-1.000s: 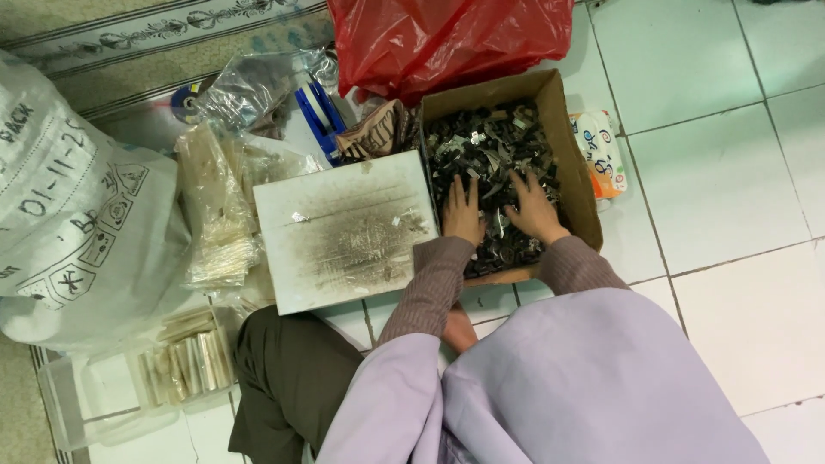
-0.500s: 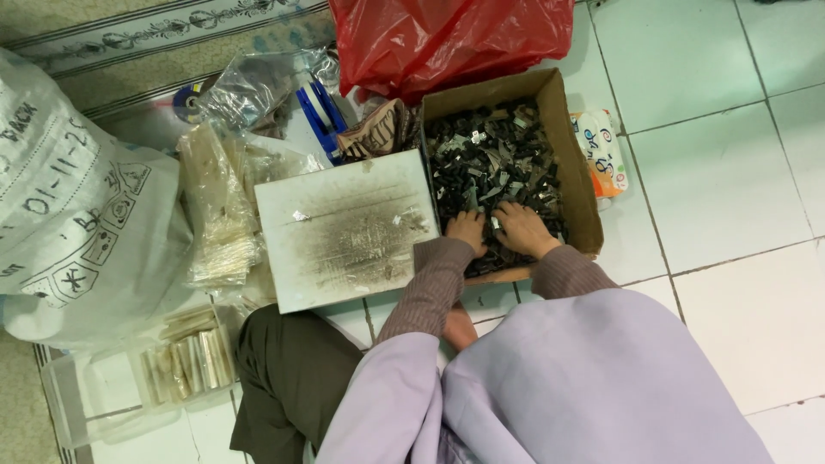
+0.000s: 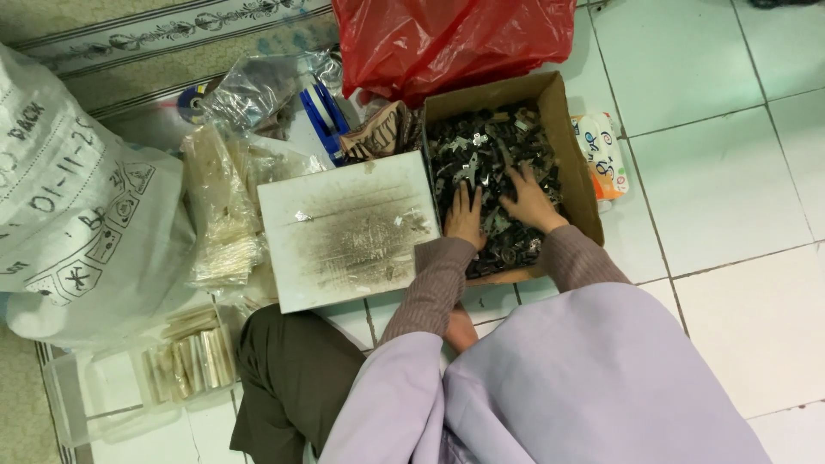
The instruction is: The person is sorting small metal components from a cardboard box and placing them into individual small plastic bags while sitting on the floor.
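A cardboard box point(image 3: 574, 163) sits open on the tiled floor, filled with a heap of small dark metal parts point(image 3: 485, 150) (a few brighter silvery pieces show among them). Both hands lie palm down in that heap. The left hand point(image 3: 465, 216) rests near the box's left wall with its fingers spread flat on the parts; the right hand point(image 3: 530, 199) lies just beside it, fingers splayed and pressed into the pile. Whether either hand has a piece pinched beneath it cannot be told from above.

Touching the box's left side is a white board point(image 3: 348, 230), smudged grey across its middle. A red plastic bag point(image 3: 451, 39) bulges just behind the box, and a small printed packet point(image 3: 601, 155) lies against the box's right wall. Further left are clear plastic bags point(image 3: 225, 206) of pale strips, a blue tool point(image 3: 320, 116), a large white sack point(image 3: 77, 215), and a clear tray point(image 3: 103, 391) holding what seem to be short pale sticks.
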